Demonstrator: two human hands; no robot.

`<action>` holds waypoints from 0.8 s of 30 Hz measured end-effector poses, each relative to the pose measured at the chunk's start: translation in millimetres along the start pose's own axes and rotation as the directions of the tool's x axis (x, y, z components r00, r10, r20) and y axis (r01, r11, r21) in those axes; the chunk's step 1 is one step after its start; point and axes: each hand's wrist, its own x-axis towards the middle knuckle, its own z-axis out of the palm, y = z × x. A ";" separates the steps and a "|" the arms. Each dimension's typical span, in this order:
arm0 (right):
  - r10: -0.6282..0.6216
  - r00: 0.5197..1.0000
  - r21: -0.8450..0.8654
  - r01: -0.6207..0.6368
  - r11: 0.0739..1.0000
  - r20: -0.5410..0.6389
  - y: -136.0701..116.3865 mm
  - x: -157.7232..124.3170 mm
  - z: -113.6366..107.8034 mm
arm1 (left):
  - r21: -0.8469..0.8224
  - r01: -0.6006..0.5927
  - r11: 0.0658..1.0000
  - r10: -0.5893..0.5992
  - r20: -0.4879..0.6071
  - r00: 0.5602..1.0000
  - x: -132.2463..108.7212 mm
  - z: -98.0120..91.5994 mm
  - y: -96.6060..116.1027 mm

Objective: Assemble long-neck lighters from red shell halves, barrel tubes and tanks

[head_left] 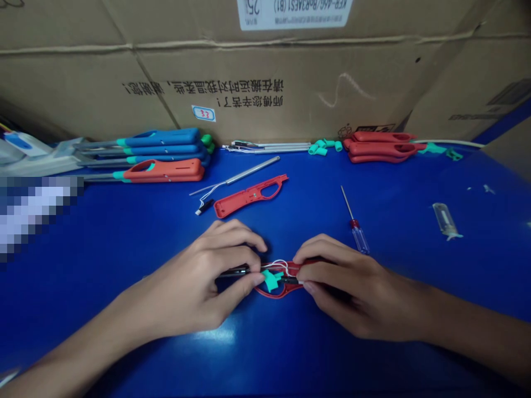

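Note:
On the blue table in front of me lies a red lighter half shell (pixel 271 296), partly covered by my fingers. My left hand (pixel 211 276) pinches a dark shiny lighter tube (pixel 233 272) at the shell's left end. Thumb and fingers of my right hand (pixel 357 290) close on a small black igniter piece (pixel 289 280) with a white tip, over the shell. A turquoise trigger (pixel 271 281) sits between both hands, beside the igniter. Thin white wires (pixel 282 262) loop above it. My right fingers hide the shell's right part.
Beyond my hands lie another red half shell (pixel 238 202) and a wired metal tube (pixel 253 169). A screwdriver (pixel 357 232) rests right. Blue lighters (pixel 166 138), an orange lighter (pixel 166 171), turquoise parts (pixel 321 147) and red shells (pixel 379 150) line the cardboard box (pixel 249 66).

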 end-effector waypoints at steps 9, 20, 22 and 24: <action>-0.011 0.999 0.026 0.013 1.000 -0.044 1.3 -1.7 0.9 | -0.002 -0.012 1.000 0.012 -0.035 0.999 2.5 2.6 -0.8; 0.001 1.000 0.024 0.000 1.000 -0.027 -1.2 0.2 0.7 | -0.028 -0.036 0.999 0.034 -0.072 0.997 1.9 8.4 -1.9; -0.004 1.000 0.020 0.004 1.000 -0.017 -0.6 -0.5 0.8 | -0.040 -0.046 0.998 0.043 -0.085 0.995 2.0 9.2 -2.4; -0.002 1.000 0.019 0.002 1.000 -0.001 0.0 -0.9 0.7 | -0.053 -0.061 0.997 0.055 -0.103 0.993 2.1 10.0 -3.2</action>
